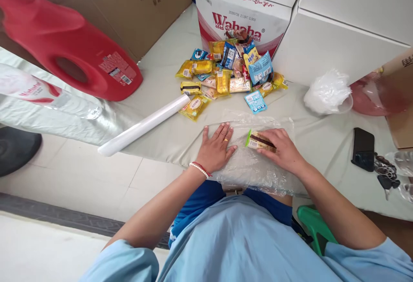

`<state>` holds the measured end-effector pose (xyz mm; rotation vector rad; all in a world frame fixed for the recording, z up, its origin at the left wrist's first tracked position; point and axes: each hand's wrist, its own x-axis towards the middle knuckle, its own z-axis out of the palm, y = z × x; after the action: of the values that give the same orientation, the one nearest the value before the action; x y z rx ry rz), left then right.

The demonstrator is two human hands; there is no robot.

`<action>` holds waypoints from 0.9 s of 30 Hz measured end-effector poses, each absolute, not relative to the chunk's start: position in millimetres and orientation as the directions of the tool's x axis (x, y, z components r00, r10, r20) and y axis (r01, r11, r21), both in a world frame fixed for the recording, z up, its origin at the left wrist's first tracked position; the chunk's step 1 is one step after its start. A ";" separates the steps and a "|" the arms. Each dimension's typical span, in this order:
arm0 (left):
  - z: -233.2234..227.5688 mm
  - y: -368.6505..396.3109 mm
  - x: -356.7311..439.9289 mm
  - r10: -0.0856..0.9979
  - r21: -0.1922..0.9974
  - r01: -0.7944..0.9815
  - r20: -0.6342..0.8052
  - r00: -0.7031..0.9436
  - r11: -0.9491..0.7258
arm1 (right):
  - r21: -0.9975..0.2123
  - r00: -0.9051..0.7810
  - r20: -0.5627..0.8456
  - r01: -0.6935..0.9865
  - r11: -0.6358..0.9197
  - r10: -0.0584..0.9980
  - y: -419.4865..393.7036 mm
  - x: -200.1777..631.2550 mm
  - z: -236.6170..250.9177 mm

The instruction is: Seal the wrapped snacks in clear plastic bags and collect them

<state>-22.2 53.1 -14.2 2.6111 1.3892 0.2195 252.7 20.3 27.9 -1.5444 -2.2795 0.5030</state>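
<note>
Now right hand (284,151) pinches a layered snack cake (260,141) (green-edged wrapper); left hand (215,146) spread flat.

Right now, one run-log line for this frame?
left hand: flat on plastic sheet | right hand: on snack pack atop sheet | snack pile behind | film roll left

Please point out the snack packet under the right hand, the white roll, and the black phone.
snack packet (258,140), head view, on its striped front.
white roll (144,124), head view, at mid-length.
black phone (363,148), head view, on its dark face.
</note>
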 end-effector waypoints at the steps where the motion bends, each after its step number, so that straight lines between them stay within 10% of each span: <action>1: -14.1 52.6 -21.9 0.834 0.223 0.808 0.053 0.549 -0.545 | -0.461 -0.382 0.050 0.811 0.361 0.923 23.9 246.8 28.3; 18: -15.4 50.6 -23.5 0.843 0.263 0.804 0.090 0.530 -0.534 | 0.111 -0.326 0.003 0.940 0.324 0.945 221.2 169.0 45.7; 23: -14.7 50.6 -24.2 0.843 0.263 0.803 0.095 0.530 -0.534 | -0.039 -0.211 0.086 0.976 0.215 0.974 158.7 210.9 73.5; 27: -14.5 50.5 -23.6 0.843 0.247 0.809 0.089 0.530 -0.534 | -0.528 -0.145 -0.003 0.840 0.122 0.989 113.2 260.3 96.1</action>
<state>-23.6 50.5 -14.5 2.5906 1.4130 0.2956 260.3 113.2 96.1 -1.7787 -2.0564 0.5904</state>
